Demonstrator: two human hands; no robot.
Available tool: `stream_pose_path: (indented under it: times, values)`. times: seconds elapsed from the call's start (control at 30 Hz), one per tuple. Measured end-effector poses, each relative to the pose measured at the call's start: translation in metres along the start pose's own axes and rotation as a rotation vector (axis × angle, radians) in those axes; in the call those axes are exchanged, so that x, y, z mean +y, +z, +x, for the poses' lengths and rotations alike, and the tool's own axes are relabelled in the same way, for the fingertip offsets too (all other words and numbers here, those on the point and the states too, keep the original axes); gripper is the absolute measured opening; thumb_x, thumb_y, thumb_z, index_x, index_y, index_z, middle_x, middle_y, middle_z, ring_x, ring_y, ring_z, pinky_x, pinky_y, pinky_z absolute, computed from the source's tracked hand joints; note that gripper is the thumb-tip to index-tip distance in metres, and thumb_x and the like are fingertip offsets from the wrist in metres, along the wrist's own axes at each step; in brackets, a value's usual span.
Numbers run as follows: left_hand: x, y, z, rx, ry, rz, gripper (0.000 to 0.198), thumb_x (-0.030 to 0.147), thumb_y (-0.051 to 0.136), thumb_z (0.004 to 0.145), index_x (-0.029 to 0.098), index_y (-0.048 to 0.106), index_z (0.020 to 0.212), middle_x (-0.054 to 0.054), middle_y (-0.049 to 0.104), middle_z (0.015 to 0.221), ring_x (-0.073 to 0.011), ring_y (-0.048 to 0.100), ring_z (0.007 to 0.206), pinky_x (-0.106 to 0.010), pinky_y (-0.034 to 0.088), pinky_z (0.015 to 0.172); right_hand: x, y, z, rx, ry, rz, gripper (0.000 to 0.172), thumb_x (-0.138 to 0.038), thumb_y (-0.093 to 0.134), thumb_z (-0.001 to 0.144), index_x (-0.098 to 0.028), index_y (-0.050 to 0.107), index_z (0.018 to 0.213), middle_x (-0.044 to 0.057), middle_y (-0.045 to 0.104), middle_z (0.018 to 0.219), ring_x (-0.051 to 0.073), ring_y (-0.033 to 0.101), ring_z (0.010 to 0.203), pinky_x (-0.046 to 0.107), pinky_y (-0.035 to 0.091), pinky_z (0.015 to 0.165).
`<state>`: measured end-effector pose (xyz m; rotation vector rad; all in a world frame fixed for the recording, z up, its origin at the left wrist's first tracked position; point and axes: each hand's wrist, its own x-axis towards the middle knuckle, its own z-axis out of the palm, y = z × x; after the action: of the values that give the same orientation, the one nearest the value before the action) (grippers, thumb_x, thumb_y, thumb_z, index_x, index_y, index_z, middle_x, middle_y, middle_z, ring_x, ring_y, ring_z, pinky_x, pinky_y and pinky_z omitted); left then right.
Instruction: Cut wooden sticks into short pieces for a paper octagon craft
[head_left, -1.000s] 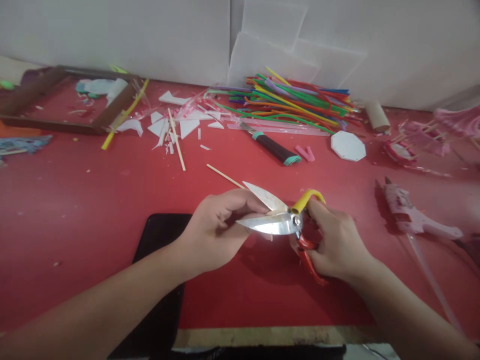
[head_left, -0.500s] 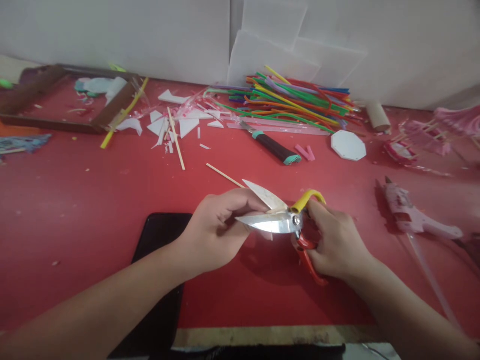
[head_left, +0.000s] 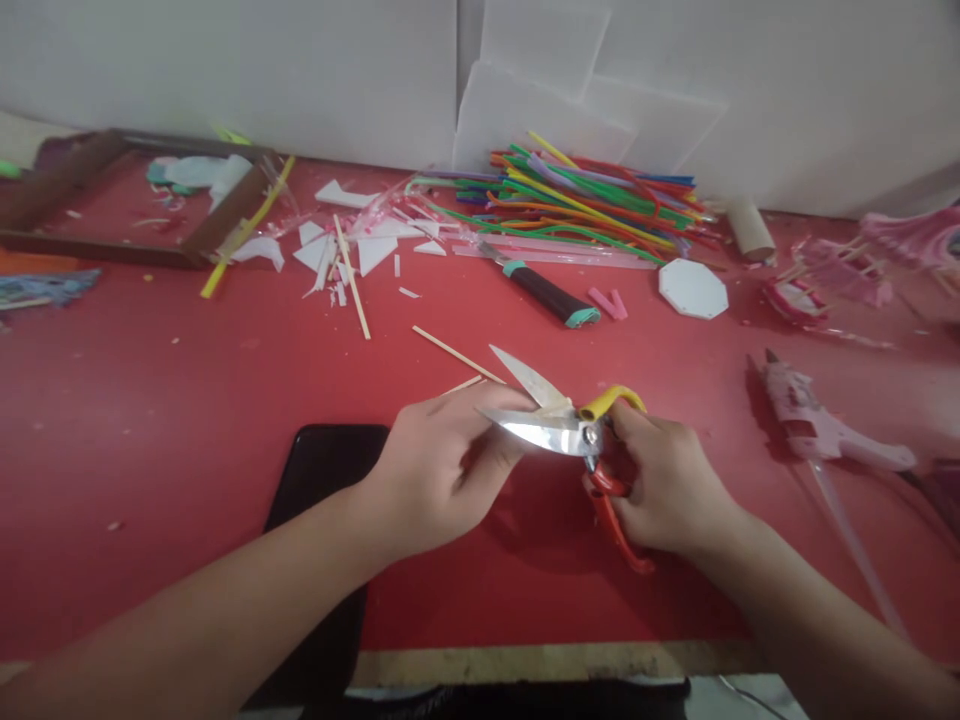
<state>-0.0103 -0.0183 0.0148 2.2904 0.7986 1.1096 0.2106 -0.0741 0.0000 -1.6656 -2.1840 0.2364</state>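
My right hand [head_left: 671, 480] is wrapped round the handles, one yellow and one red, of a pair of scissors [head_left: 544, 432]. The scissors' blades are spread and point left, over the fingers of my left hand [head_left: 442, 465]. Pinched in that left hand is a thin wooden stick [head_left: 556, 408], whose tip shows between the blades close to the pivot. A pale stick end [head_left: 463, 384] also shows just above the left knuckles; the hand hides whether it is the same piece. Another wooden stick [head_left: 454, 350] lies on the table beyond my left hand.
A black phone-like slab [head_left: 319, 560] lies under my left forearm. Further back are a utility knife [head_left: 551, 295], a white octagon [head_left: 694, 289], white scraps [head_left: 375, 252] and coloured pipe cleaners [head_left: 592, 205]. A pink glue gun [head_left: 825, 425] lies right; a brown frame [head_left: 97, 247] left.
My left hand has turned and shifted slightly, and a stick end now shows above its knuckles. The scissors have risen a little, with their blades still apart.
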Motion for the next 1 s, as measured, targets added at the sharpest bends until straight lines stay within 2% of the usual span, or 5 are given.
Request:
stream_pose_path:
  times: [0.1,0.2,0.37,0.67,1.0]
  values:
    - [0.0003,0.0008,-0.0018,0.073,0.052,0.155,0.018,0.005,0.058,0.081,0.020,0.065,0.089,-0.002,0.075,0.081,-0.0130,0.071,0.073,-0.018,0.056,0.071,-0.0015,0.0009,0.0017,0.010,-0.019,-0.040,0.024,-0.027,0.049,0.070,-0.025,0.025,0.072,-0.005,0.041,0.056,0.010,0.036,0.044,0.023,0.027,0.044]
    - [0.0014,0.0006,-0.0012,0.086,0.068,0.174,0.019,0.004,0.055,0.081,0.019,0.065,0.085,-0.001,0.074,0.077,-0.0115,0.069,0.068,-0.016,0.055,0.067,-0.0033,0.0008,0.0042,0.044,-0.019,-0.090,0.022,-0.029,0.049,0.073,-0.025,0.027,0.073,-0.005,0.042,0.056,0.011,0.037,0.045,0.024,0.027,0.044]
    - [0.0053,-0.0015,0.0036,-0.003,0.020,0.094,0.020,0.003,0.051,0.082,0.017,0.062,0.073,0.001,0.067,0.064,-0.0100,0.066,0.063,-0.015,0.052,0.061,-0.0050,-0.0011,0.0052,0.131,-0.055,-0.125,0.025,-0.032,0.051,0.071,-0.025,0.027,0.073,-0.005,0.040,0.056,0.010,0.037,0.045,0.023,0.028,0.044]
    - [0.0045,-0.0020,0.0068,-0.043,-0.055,-0.190,0.024,-0.004,0.053,0.078,0.017,0.063,0.074,0.004,0.069,0.067,-0.0060,0.063,0.057,-0.014,0.048,0.056,-0.0048,-0.0021,0.0039,0.122,-0.052,-0.087,0.025,-0.029,0.052,0.071,-0.025,0.027,0.072,-0.005,0.041,0.057,0.009,0.037,0.045,0.022,0.029,0.043]
    - [0.0057,-0.0059,0.0065,-0.135,-0.113,-0.264,0.030,-0.008,0.048,0.072,0.017,0.063,0.068,0.005,0.067,0.063,-0.0055,0.061,0.056,-0.013,0.044,0.054,-0.0026,-0.0042,0.0001,0.097,-0.067,-0.092,0.022,-0.028,0.051,0.070,-0.024,0.030,0.073,-0.004,0.044,0.057,0.010,0.040,0.044,0.022,0.030,0.043]
